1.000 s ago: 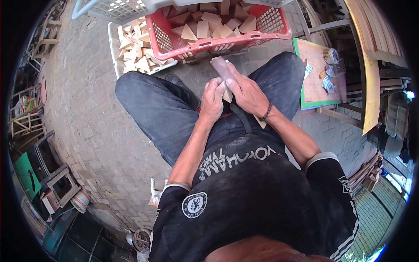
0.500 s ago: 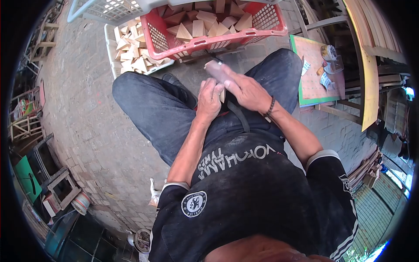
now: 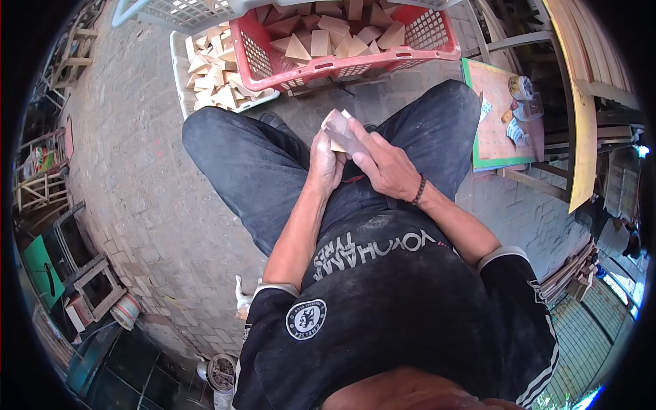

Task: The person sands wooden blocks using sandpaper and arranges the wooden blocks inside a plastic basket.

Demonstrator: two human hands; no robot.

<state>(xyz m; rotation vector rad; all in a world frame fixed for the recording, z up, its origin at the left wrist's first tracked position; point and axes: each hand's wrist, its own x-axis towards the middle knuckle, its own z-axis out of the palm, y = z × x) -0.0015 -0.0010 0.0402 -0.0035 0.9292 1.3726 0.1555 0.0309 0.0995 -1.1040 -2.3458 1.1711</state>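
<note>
My left hand (image 3: 324,160) is closed round a small pale wooden block (image 3: 336,146), which is mostly hidden by fingers and by the thing above it. My right hand (image 3: 391,167) grips a pinkish-grey, worn strip or pad (image 3: 343,134), perhaps sandpaper, that lies against the top of the block. Both hands are close together above my lap, between the spread knees. Beyond them, a red plastic crate (image 3: 355,63) holds several wooden wedges (image 3: 320,44). More wedges (image 3: 217,76) fill a white crate (image 3: 183,78) to its left.
A pale blue-grey basket (image 3: 179,12) overlaps the crates at the top. On the right, a green-edged board (image 3: 495,164) bears a jar (image 3: 521,87) and paper scraps. Long planks (image 3: 594,48) stand at the far right. A white animal, partly hidden (image 3: 240,294), is beside my left elbow.
The pad is now turned more across the block, and my left hand's grip has shifted upward. The crates sit slightly lower and further right in view than half a second ago.
</note>
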